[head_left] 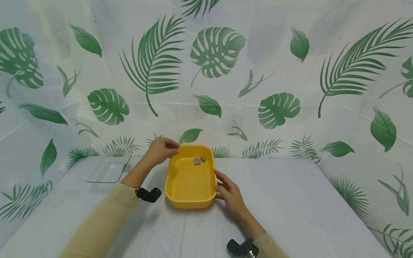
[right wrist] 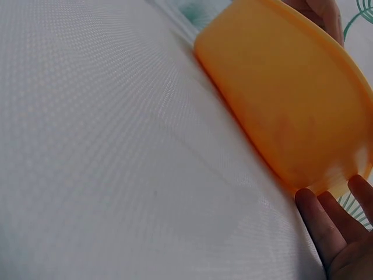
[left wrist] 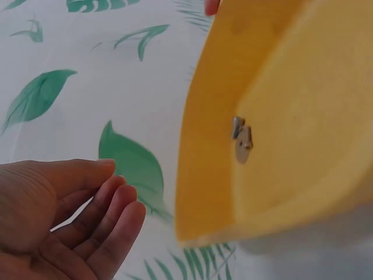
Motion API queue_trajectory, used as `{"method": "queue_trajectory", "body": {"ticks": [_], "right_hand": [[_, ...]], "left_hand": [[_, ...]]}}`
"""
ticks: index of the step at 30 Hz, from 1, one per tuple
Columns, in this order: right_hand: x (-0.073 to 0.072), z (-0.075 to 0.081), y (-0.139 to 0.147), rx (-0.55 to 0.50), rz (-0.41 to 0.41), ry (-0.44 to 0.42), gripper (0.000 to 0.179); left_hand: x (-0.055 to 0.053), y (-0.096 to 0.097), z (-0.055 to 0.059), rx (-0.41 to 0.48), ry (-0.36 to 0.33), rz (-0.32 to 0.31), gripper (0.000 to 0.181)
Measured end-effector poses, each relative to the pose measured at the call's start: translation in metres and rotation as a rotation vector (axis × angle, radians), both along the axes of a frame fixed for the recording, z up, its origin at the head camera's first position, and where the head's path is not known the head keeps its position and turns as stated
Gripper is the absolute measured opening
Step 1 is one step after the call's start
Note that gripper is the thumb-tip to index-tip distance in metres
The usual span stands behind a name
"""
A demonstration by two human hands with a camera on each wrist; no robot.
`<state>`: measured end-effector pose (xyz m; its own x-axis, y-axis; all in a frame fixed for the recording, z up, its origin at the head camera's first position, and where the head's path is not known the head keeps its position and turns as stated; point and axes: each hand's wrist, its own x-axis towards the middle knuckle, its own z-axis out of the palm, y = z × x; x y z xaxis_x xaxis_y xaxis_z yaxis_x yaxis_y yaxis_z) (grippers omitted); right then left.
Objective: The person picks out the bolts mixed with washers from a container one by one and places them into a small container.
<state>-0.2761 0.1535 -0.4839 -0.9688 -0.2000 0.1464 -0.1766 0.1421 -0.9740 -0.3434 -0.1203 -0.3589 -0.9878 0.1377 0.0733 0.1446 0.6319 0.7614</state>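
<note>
A yellow rectangular tub (head_left: 190, 184) stands on the white-covered table in the head view. Inside, near its far end, lie two small metal pieces: a flat rounded one (head_left: 196, 161) with a hole and a smaller one (head_left: 202, 159) beside it; their exact kind is too small to tell. My left hand (head_left: 163, 150) hovers by the tub's far left corner, fingers loosely bent; the left wrist view shows this hand (left wrist: 76, 216) apart from the tub and holding nothing. At the right side, my right hand (head_left: 229, 191) touches the outer wall with extended fingertips (right wrist: 317, 216).
Left of the tub lies a clear shallow container (head_left: 111, 170) with a thin dark rim. A white cloth with green leaf prints (head_left: 226, 118) hangs behind the table. The white tabletop (head_left: 274, 200) stretches to the right of the tub.
</note>
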Motion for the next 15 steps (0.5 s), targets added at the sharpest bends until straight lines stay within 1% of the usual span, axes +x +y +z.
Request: {"method": "queue_trajectory", "body": {"ticks": [4,5,10,12,15], "right_hand": [[0.0,0.001,0.0,-0.004,-0.003,-0.004,0.053],[0.001,0.001,0.0,-0.001,-0.004,-0.006,0.053],[0.002,0.001,0.0,0.005,-0.008,-0.009,0.053],[0.002,0.001,0.0,0.007,-0.011,-0.006,0.053],[0.002,0.0,0.0,0.002,-0.011,-0.001,0.053]], "left_hand": [[-0.007,0.013,-0.006,0.021,-0.008,-0.029,0.026],[-0.009,0.016,-0.008,0.037,-0.018,-0.032,0.026],[-0.019,0.027,-0.017,0.187,-0.064,-0.037,0.029],[-0.022,0.031,-0.02,0.232,-0.077,-0.035,0.029],[-0.026,0.039,-0.027,0.223,-0.087,-0.027,0.029]]}}
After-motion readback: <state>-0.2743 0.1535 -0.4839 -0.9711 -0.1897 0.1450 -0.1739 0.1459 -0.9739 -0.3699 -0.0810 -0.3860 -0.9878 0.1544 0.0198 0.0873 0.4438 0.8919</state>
